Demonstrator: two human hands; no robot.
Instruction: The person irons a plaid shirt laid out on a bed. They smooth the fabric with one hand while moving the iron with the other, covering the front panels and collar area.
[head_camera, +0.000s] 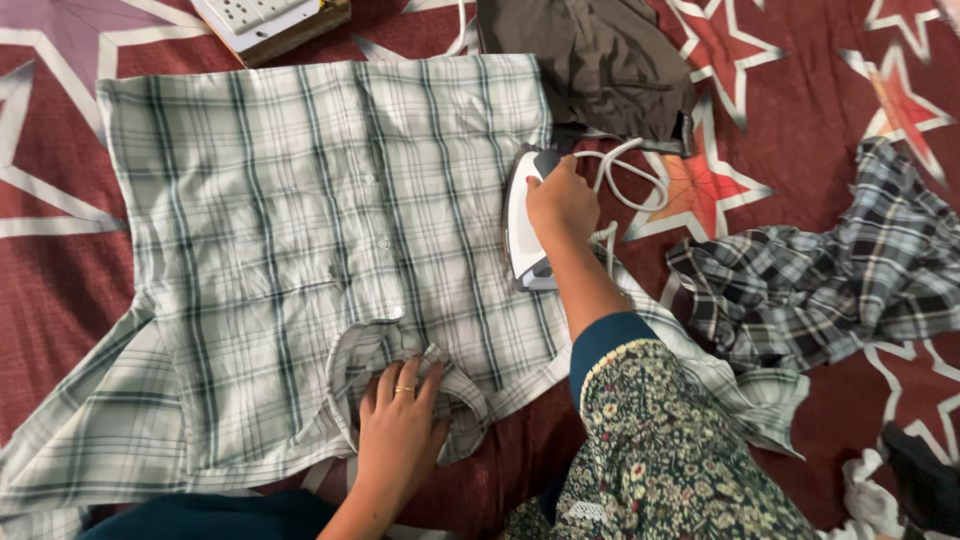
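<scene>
Two hands work the pale plaid shirt (300, 250) spread flat on the starred red bedspread (820, 100): left hand (400, 425) pressed flat on the collar, right hand (562, 200) wrapped around the white iron (522, 225) at the shirt's edge. Holding the cloth taut should help prevent creases.

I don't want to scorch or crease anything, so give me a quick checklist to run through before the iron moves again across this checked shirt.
1. Right hand grips the iron by its handle: ok.
2. Left hand lies flat on the collar, holding the pale checked shirt down: ok.
3. Left-hand fingers well away from the iron: ok.
4. Cloth beside the iron smooth: not ok, light wrinkles show around the button strip.
5. White cord off the shirt: ok, it loops on the red star cover, though close to the iron.
6. Iron's heat setting: cannot tell.
</scene>
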